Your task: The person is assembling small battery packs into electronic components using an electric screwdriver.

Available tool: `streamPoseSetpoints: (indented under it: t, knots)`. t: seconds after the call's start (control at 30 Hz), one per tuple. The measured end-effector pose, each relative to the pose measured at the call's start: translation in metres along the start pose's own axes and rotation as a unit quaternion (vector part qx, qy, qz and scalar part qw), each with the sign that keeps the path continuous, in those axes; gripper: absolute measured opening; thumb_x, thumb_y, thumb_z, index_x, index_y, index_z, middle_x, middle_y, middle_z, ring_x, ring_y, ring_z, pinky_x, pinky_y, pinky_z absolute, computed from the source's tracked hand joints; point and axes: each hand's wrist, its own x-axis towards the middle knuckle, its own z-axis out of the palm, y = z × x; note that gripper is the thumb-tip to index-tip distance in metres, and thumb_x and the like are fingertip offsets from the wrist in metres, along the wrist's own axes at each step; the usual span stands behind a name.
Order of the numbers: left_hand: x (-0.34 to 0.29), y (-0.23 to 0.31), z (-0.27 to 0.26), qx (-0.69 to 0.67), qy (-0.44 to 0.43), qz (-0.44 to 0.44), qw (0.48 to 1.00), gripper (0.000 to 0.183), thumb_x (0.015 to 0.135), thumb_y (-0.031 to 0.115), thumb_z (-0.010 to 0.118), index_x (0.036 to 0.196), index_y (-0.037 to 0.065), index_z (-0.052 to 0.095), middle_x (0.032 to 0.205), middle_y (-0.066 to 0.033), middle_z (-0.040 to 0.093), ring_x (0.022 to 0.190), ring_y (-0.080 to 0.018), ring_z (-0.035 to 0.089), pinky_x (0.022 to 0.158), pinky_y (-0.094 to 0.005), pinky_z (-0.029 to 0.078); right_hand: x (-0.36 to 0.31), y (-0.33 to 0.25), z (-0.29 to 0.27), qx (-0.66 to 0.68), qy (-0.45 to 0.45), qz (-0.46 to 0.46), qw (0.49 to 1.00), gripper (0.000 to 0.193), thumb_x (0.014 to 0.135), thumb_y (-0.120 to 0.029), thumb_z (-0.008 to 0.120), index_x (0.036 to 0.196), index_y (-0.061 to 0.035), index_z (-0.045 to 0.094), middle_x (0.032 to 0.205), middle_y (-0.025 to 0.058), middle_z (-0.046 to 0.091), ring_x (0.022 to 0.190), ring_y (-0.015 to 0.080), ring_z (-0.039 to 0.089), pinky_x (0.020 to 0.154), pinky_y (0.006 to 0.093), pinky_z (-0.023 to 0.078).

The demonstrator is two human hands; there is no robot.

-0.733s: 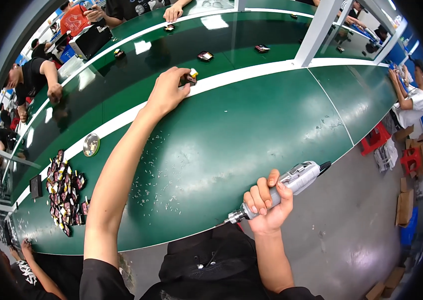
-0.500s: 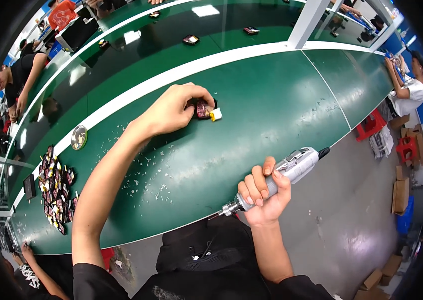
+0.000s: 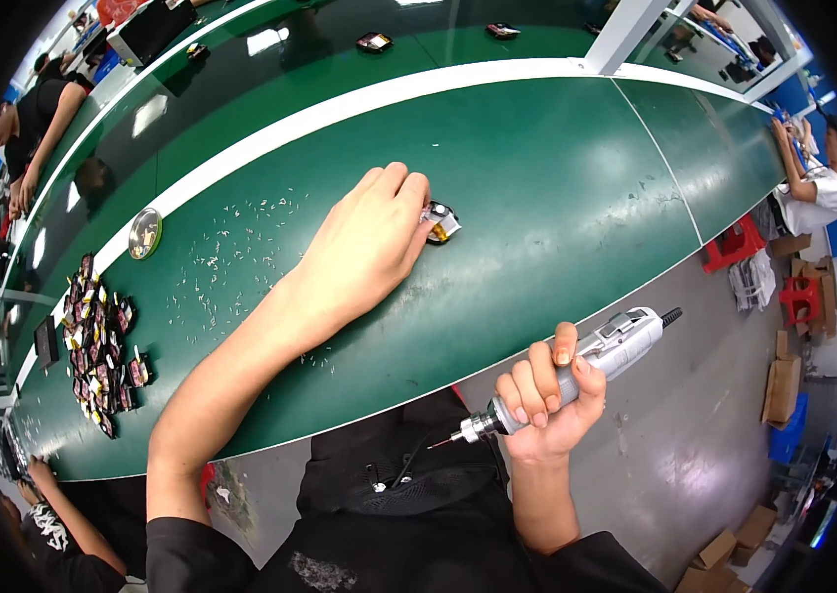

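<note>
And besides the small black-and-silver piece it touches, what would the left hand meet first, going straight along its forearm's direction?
Probably the long white strip bordering the smooth green table, forward-right of the left hand. A tiny white scrap lies near that path; depth is unclear, so it may be brushed first.

The bare left hand point(image 3: 369, 232) grips the left end of a small black, yellow and silver part point(image 3: 445, 225), midway between the near and far edges of the green-topped workbench point(image 3: 537, 168). Beyond the near edge, the bare right hand point(image 3: 549, 400) holds a silver-grey cylindrical power screwdriver point(image 3: 621, 344). Toward the left end lie scattered white slivers point(image 3: 216, 259) and a heap of small dark packets point(image 3: 97, 361); a round, shallow dish point(image 3: 145, 234) sits at the white-bordered far edge.
</note>
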Motion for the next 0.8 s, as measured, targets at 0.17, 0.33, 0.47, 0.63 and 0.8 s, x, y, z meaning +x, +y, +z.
streamPoseSetpoints:
  t: [0.17,0.33,0.47,0.63,0.8]
  knots:
    - [0.005,0.004,-0.001,-0.034,-0.028,0.041,0.998,0.015,0.079,0.001,0.059,0.093,-0.002,0.053,0.09,-0.0152,0.056,0.086,-0.0323,0.054,0.075,-0.0411,0.046,-0.004,0.006,-0.001,-0.015,0.009,0.012,1.0,0.012,0.09,-0.019,0.045,0.089,-0.0068,0.044,0.054,0.0002,0.036,0.04,0.0103,0.035,0.044,0.0281,0.037]
    - [-0.014,0.017,-0.002,-0.084,-0.04,0.07,0.993,0.016,0.075,-0.001,0.063,0.09,-0.003,0.059,0.089,-0.0144,0.06,0.084,-0.0316,0.057,0.073,-0.0396,0.048,-0.011,0.017,-0.003,-0.033,0.016,0.043,0.998,0.012,0.09,-0.019,0.044,0.09,-0.0067,0.046,0.054,0.0,0.037,0.04,0.0102,0.035,0.044,0.0276,0.038]
    - [-0.036,0.021,0.007,-0.066,-0.016,0.123,0.99,0.02,0.072,-0.001,0.067,0.091,-0.002,0.063,0.093,-0.011,0.064,0.079,-0.0268,0.059,0.068,-0.0359,0.051,-0.014,0.03,-0.01,-0.025,0.011,0.076,0.997,0.012,0.09,-0.018,0.045,0.091,-0.0066,0.046,0.054,0.0019,0.038,0.04,0.0121,0.037,0.047,0.0286,0.038]
    - [-0.066,0.039,0.014,-0.006,0.017,0.186,0.982,0.032,0.063,0.002,0.065,0.093,-0.008,0.062,0.098,-0.016,0.063,0.083,-0.0273,0.062,0.058,-0.0316,0.054,-0.015,0.047,-0.002,-0.105,0.079,0.058,0.99,0.011,0.09,-0.019,0.043,0.089,-0.0081,0.043,0.054,0.0011,0.039,0.039,0.012,0.037,0.046,0.0282,0.039]
    - [-0.075,0.042,0.017,-0.009,0.033,0.188,0.982,0.034,0.061,0.003,0.063,0.092,-0.009,0.061,0.099,-0.0173,0.062,0.087,-0.0295,0.063,0.061,-0.0328,0.055,-0.015,0.046,-0.007,-0.123,0.07,0.039,0.989,0.012,0.09,-0.02,0.041,0.089,-0.0081,0.043,0.055,0.0015,0.04,0.038,0.0121,0.037,0.046,0.028,0.039]
